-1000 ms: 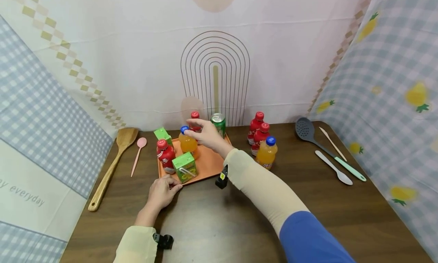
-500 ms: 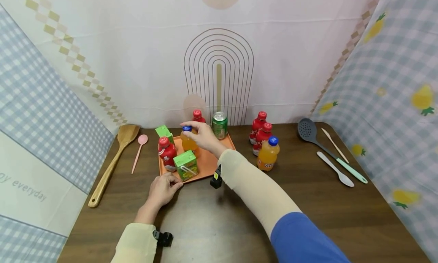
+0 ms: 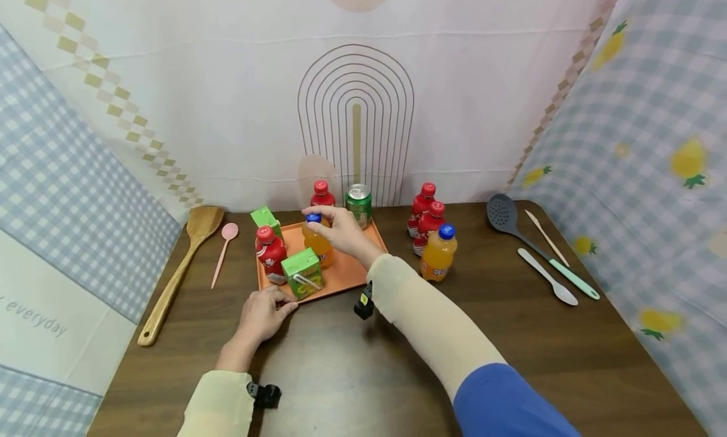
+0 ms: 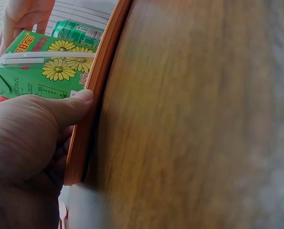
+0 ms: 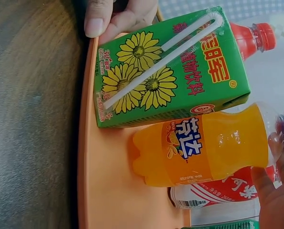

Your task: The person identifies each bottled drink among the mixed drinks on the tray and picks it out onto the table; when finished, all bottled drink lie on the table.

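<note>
Right arm [image 3: 440,329] extended forward — right hand [image 3: 344,232] in a pinch grip; left hand [image 3: 263,313] lower in head view — also pinching.

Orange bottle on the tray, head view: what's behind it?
A red bottle, its top showing; the right hand and orange bottle cover its lower part.

A small bottle of orange drink [image 3: 319,249], with a blue cap, a clear shoulder and a printed label around its body, stands upright just left of the middle of the frame, held at its cap. Beneath it, the shallow orange tray [image 3: 348,271], rectangular with a low rim, lies slightly askew, pinched at its near edge towards the lower-left corner.
</note>
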A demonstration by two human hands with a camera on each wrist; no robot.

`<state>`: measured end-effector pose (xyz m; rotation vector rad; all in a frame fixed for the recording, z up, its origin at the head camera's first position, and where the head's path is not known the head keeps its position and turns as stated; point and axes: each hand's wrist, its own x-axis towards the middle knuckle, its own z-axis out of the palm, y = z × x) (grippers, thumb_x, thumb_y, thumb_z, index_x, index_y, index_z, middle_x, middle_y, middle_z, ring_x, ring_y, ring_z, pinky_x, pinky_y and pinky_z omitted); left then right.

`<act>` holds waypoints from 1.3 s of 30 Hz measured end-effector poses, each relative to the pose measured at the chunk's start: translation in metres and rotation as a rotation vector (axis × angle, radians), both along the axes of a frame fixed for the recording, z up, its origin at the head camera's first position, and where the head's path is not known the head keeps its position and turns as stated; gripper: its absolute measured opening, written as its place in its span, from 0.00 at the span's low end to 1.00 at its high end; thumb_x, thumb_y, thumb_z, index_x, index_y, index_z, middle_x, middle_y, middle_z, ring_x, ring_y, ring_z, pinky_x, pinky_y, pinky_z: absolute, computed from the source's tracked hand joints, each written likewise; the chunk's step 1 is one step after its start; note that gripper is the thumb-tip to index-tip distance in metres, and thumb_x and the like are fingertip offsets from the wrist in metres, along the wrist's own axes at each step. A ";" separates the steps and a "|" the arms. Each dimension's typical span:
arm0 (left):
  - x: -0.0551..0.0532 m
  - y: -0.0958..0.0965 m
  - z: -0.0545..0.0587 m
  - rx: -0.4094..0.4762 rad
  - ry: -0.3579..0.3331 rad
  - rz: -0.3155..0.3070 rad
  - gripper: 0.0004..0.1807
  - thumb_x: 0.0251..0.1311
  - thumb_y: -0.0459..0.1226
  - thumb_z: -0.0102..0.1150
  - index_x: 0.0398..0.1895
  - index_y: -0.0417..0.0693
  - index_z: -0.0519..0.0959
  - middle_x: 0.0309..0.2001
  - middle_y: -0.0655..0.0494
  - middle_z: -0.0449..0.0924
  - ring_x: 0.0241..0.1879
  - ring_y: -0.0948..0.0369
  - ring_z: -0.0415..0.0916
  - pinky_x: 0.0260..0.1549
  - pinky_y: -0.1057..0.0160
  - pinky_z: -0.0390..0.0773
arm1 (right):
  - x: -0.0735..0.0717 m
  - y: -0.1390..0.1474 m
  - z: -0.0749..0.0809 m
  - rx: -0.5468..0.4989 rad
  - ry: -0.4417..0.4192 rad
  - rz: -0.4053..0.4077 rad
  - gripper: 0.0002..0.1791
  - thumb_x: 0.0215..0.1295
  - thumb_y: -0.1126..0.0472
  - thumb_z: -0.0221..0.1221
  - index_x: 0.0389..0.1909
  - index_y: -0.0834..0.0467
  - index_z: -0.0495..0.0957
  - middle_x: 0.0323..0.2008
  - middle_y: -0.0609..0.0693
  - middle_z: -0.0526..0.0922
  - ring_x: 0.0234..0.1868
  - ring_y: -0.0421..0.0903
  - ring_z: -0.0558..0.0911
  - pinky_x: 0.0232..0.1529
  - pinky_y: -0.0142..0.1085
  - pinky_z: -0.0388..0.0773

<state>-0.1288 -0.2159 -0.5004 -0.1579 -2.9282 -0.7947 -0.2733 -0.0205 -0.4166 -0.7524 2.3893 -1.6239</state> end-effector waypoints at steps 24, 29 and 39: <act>-0.009 -0.008 0.006 0.003 -0.038 -0.126 0.03 0.51 0.40 0.72 0.25 0.57 0.86 0.25 0.68 0.81 0.31 0.63 0.78 0.34 0.55 0.75 | 0.029 0.045 -0.006 -0.021 0.033 -0.068 0.16 0.66 0.57 0.60 0.54 0.48 0.80 0.57 0.42 0.78 0.56 0.43 0.76 0.59 0.50 0.69; -0.010 -0.010 0.003 -0.005 -0.025 -0.138 0.02 0.51 0.41 0.72 0.25 0.57 0.86 0.25 0.69 0.81 0.31 0.62 0.79 0.34 0.54 0.75 | 0.037 0.052 -0.005 -0.031 0.029 -0.095 0.16 0.66 0.57 0.60 0.55 0.50 0.80 0.54 0.45 0.80 0.53 0.45 0.76 0.58 0.52 0.69; -0.008 -0.012 -0.001 0.041 0.024 -0.133 0.03 0.49 0.40 0.73 0.24 0.59 0.86 0.27 0.69 0.82 0.31 0.63 0.79 0.32 0.56 0.74 | 0.052 0.061 0.008 -0.054 0.032 -0.057 0.18 0.69 0.62 0.56 0.58 0.54 0.76 0.59 0.54 0.75 0.57 0.52 0.74 0.57 0.55 0.68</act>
